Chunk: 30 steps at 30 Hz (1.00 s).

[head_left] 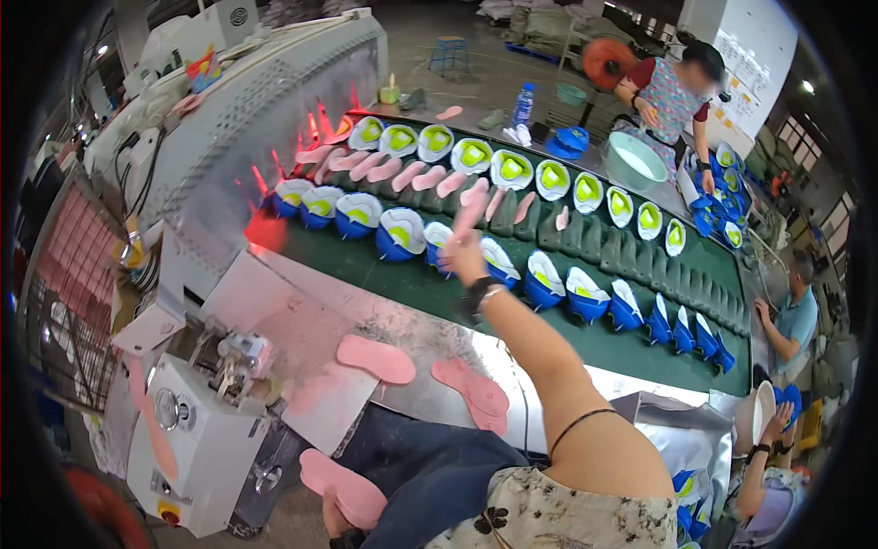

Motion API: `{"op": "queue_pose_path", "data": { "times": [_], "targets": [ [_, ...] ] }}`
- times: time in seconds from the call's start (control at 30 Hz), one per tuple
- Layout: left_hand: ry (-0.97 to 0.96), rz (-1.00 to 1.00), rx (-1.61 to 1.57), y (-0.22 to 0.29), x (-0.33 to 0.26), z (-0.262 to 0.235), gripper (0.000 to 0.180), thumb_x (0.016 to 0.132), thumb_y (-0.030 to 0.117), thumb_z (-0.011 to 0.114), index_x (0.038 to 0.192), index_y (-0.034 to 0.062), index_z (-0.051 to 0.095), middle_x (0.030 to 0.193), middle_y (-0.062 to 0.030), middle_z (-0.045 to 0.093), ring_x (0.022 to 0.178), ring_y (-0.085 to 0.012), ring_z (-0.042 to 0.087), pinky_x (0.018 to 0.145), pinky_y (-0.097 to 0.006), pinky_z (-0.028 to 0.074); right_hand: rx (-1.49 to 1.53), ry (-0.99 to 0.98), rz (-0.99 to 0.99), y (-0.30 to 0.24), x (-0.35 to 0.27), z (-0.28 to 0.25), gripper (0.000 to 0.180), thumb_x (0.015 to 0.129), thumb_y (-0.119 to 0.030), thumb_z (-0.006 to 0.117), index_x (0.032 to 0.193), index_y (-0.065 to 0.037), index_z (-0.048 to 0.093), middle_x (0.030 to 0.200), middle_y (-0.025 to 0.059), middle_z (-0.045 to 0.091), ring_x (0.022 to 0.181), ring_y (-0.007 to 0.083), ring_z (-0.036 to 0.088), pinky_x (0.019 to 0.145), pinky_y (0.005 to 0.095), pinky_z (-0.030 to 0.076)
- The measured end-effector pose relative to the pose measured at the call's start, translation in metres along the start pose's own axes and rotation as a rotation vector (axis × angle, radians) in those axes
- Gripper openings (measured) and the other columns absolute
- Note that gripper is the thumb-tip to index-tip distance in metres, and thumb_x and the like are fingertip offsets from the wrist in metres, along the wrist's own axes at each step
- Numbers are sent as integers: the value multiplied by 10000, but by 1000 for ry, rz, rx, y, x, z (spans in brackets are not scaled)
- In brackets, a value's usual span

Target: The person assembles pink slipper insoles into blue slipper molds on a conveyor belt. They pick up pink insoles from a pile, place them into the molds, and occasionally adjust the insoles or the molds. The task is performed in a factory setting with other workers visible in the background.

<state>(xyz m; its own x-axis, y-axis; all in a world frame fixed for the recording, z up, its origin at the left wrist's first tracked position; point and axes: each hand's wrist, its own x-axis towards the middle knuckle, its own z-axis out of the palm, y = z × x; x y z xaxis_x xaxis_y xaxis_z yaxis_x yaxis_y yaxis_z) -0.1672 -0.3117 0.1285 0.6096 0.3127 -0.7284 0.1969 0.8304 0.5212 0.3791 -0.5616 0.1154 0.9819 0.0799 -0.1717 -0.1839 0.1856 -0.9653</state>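
Note:
My right hand [463, 257] reaches out over the green conveyor belt [393, 279] and grips a pink insole [472, 212] that stands upright above a row of blue shoe uppers [400, 234] with yellow-green linings. A black watch is on that wrist. Low at the picture's bottom edge, my left hand [333, 522] holds another pink insole [346, 491] beside my blue-trousered leg. Two more pink insoles [377, 359] [474, 392] lie flat on the metal table in front of me.
A grey tunnel machine [274, 119] glowing red covers the belt's left end. A white box machine [197, 444] stands at lower left. More pink insoles [416, 176] lie on the belt. Three other people work along the far and right sides; one stands by a white basin [633, 160].

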Motion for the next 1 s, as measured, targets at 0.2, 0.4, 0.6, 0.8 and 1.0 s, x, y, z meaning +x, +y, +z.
{"op": "queue_pose_path", "data": {
  "times": [0.2,0.4,0.6,0.8,1.0],
  "targets": [
    [-137,128,-23,6,20,-10,612,885,504,489,1251,13,486,1188,-148,574,1095,-299,551,932,-455,439,-1043,649,-180,-16,58,-216,157,758,-105,580,854,-4,652,804,182,674,787,306,673,705,388,516],
    [32,146,-77,3,18,5,542,906,460,494,1229,25,498,1146,-119,588,1060,-258,560,915,-423,450,-793,588,-519,-4,101,-168,271,697,-86,594,953,-16,650,927,195,669,917,355,634,831,387,491],
    [161,-47,-37,7,15,19,478,919,413,519,1246,65,549,1190,-121,592,960,-273,615,829,-335,532,-1083,577,-198,-9,112,-159,347,714,-178,605,1019,-17,642,1009,197,663,1008,330,619,907,385,471],
    [64,13,7,5,25,24,411,915,324,535,1209,38,560,1134,-100,603,946,-237,610,817,-321,520,-1253,431,-493,-35,100,-93,243,827,-152,542,1031,-39,609,1228,201,549,983,395,590,856,461,482],
    [-115,160,333,13,26,54,345,912,235,551,1173,11,571,1078,-79,614,932,-201,604,805,-306,509,-560,-524,-457,-50,-103,74,324,875,-247,595,1111,-31,547,1016,171,586,873,373,598,747,441,486]
  ]
}}
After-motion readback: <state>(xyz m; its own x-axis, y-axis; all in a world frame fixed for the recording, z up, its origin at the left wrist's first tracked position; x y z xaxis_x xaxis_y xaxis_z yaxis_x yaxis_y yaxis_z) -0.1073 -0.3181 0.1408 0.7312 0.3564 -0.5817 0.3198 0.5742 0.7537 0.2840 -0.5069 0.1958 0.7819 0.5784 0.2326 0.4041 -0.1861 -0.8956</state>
